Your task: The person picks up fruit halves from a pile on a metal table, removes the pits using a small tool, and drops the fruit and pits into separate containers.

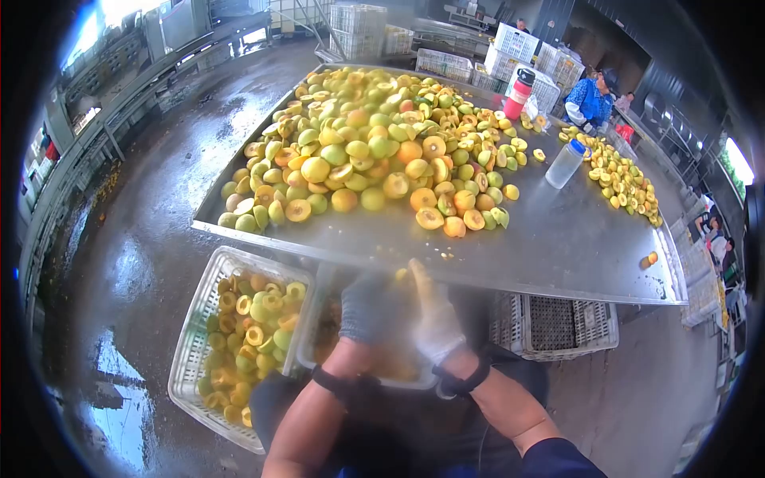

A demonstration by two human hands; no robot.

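Observation:
My left hand [366, 309], in a grey glove, and my right hand [436, 315], in a whitish, yellow-stained glove, come close together just below the table's near edge. Haze and motion blur the left fingers. My right fingers are pressed together and point up toward the edge, with a small yellow piece [401, 273] at their tips; I cannot tell what lies between the hands. Beneath them sits a pale crate [309, 350], mostly hidden. On the metal table [510, 259] ahead is a big heap of yellow-green peach-like fruit [351, 151], many pieces halved with brown centres.
A white crate [187, 350] of fruit halves stands at left, another crate [602, 327] under the table at right. On the table are a blue-capped bottle [564, 166], a pink bottle [519, 95] and a smaller fruit pile [621, 183]. A person in blue [590, 102] works beyond.

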